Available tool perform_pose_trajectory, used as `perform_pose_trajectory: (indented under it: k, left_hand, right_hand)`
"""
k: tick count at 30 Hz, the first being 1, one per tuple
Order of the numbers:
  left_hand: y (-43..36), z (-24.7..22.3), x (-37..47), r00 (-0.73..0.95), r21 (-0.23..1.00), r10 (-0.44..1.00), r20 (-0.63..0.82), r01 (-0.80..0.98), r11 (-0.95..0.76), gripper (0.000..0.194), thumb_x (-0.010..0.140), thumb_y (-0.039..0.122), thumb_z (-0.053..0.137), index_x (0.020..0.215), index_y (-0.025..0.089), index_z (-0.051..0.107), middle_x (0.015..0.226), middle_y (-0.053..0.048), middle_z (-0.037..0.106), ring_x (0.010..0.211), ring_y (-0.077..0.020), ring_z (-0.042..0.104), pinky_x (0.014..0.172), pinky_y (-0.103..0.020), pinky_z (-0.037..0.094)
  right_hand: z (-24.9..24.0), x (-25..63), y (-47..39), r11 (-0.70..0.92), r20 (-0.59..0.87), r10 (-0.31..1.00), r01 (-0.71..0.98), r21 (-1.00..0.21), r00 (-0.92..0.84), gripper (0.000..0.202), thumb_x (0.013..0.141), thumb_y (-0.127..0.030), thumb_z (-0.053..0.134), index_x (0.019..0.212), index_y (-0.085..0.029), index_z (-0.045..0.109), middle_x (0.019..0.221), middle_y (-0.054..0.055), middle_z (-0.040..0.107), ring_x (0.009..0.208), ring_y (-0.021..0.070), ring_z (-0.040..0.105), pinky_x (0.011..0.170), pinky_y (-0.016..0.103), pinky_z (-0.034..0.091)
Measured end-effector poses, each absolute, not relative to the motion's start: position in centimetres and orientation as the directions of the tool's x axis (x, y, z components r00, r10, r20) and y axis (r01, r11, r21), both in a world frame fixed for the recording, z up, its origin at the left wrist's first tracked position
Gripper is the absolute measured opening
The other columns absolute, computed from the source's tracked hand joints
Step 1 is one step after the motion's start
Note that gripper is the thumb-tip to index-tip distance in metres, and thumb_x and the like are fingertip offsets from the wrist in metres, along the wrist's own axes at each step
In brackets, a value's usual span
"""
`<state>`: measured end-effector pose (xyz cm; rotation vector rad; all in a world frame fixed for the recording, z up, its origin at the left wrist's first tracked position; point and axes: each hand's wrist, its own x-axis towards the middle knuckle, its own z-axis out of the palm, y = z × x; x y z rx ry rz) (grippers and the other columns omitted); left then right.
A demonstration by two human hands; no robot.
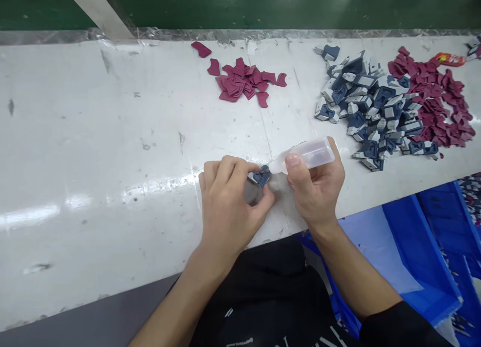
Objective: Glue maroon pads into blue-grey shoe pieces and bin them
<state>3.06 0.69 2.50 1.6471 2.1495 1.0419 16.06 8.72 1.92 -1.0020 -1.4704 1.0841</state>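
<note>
Between the thumb and fingers of my left hand (233, 199) is a small dark blue and grey plastic part (262, 176), held close above the white table (112, 197). My right hand (317, 184) is wrapped round a translucent squeeze bottle (310, 153), tilted so that its narrow nozzle points left. The nozzle tip meets the hollow face of the plastic part; whether any liquid comes out is too small to tell. Beyond my hands lies a small pile of maroon flat pieces (240, 79).
On the right a heap of blue and grey plastic parts (370, 106) borders a larger heap of maroon pieces (439, 96). A red and yellow packet (451, 59) lies behind. Blue bins (424, 252) stand below the table's right front edge. A green panel (240, 9) runs along the back.
</note>
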Motion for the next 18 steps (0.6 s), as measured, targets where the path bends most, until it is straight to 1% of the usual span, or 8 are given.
perform_pose_trajectory:
  k: [7, 13, 18]
  left_hand:
    - [0.71, 2.49, 3.06, -0.336, 0.656, 0.914, 0.226, 0.746, 0.112, 0.016, 0.094, 0.018, 0.074, 0.106, 0.026, 0.068, 0.103, -0.003, 0.073, 0.105, -0.028, 0.056, 0.094, -0.048, 0.047]
    - [0.74, 2.61, 3.03, -0.337, 0.664, 0.915, 0.222, 0.739, 0.112, 0.014, 0.095, 0.019, 0.073, 0.104, 0.027, 0.067, 0.101, -0.003, 0.072, 0.103, -0.0284, 0.057, 0.093, -0.049, 0.047]
    - [0.78, 2.62, 3.01, -0.336, 0.662, 0.914, 0.227, 0.742, 0.109, 0.015, 0.094, 0.019, 0.074, 0.104, 0.028, 0.066, 0.101, -0.003, 0.073, 0.104, -0.0289, 0.058, 0.094, -0.05, 0.047]
  right_hand:
    - [2.3, 15.97, 8.68, 0.271, 0.251, 0.957, 0.145, -0.951, -0.145, 0.035, 0.098, -0.047, 0.082, 0.089, -0.027, 0.054, 0.071, -0.006, 0.058, 0.059, 0.012, 0.056, 0.047, 0.026, 0.046]
    - [2.39, 16.18, 8.55, 0.263, 0.243, 0.956, 0.118, -0.958, -0.163, 0.033, 0.098, -0.044, 0.083, 0.09, -0.027, 0.056, 0.073, -0.005, 0.061, 0.062, 0.0138, 0.059, 0.05, 0.028, 0.048]
    - [2.42, 16.25, 8.46, 0.258, 0.237, 0.959, 0.137, -0.956, -0.153, 0.031, 0.098, -0.044, 0.083, 0.091, -0.027, 0.057, 0.075, -0.004, 0.061, 0.062, 0.0138, 0.059, 0.051, 0.028, 0.048]
